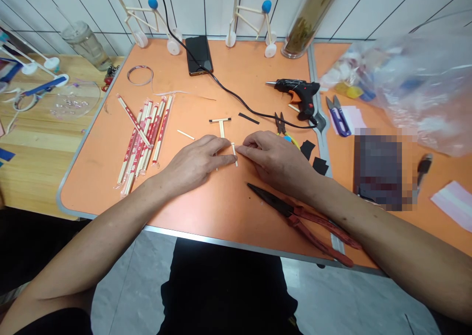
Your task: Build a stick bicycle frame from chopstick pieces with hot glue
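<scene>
Left hand (195, 163) and right hand (275, 158) pinching short wooden stick (234, 153) on orange table (110, 177), fingertips together; red pliers (302, 222) just beside right wrist.

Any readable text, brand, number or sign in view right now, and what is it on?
None can be read.
Chopstick wrappers: red printing, too small to read.
Glue gun: no legible label.
Phone: dark screen, no text.
Dark item right of the right hand: blurred out, unreadable.
</scene>
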`<state>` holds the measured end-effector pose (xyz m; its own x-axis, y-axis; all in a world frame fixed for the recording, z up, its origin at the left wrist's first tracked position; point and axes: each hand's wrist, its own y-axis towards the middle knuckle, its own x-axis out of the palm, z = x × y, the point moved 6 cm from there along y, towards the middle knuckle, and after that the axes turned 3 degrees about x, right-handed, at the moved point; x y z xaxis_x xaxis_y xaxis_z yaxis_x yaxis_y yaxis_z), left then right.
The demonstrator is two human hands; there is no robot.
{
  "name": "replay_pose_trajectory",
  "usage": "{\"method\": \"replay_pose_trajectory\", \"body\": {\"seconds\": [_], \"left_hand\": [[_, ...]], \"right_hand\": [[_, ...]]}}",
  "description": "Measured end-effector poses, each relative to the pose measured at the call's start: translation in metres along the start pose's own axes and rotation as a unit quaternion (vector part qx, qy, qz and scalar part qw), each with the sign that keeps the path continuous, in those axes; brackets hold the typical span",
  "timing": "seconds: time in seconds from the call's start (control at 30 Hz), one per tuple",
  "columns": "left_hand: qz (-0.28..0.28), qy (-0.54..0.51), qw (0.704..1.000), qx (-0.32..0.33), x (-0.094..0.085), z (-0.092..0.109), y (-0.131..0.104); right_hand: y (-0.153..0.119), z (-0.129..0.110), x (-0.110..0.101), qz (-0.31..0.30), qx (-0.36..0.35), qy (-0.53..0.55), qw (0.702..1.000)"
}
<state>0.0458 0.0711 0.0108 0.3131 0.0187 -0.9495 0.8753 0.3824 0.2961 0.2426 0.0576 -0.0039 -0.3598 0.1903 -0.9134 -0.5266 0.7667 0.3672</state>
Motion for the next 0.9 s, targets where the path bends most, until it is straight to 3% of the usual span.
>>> {"method": "replay_pose_trajectory", "body": {"seconds": [0.7, 0.8, 0.9], "left_hand": [[-0.006, -0.008, 1.0, 0.0, -0.002, 0.0, 0.001], [-0.002, -0.006, 1.0, 0.002, -0.002, 0.001, 0.001], [0.007, -0.009, 1.0, 0.002, -0.003, 0.001, 0.001]], "right_hand": [[0.002, -0.004, -0.003, 0.005, 0.009, 0.007, 1.0], [0.005, -0.005, -0.012, 0.004, 0.015, 0.013, 1.0], [0.011, 0.013, -0.036, 0.027, 0.055, 0.011, 0.998]]}}
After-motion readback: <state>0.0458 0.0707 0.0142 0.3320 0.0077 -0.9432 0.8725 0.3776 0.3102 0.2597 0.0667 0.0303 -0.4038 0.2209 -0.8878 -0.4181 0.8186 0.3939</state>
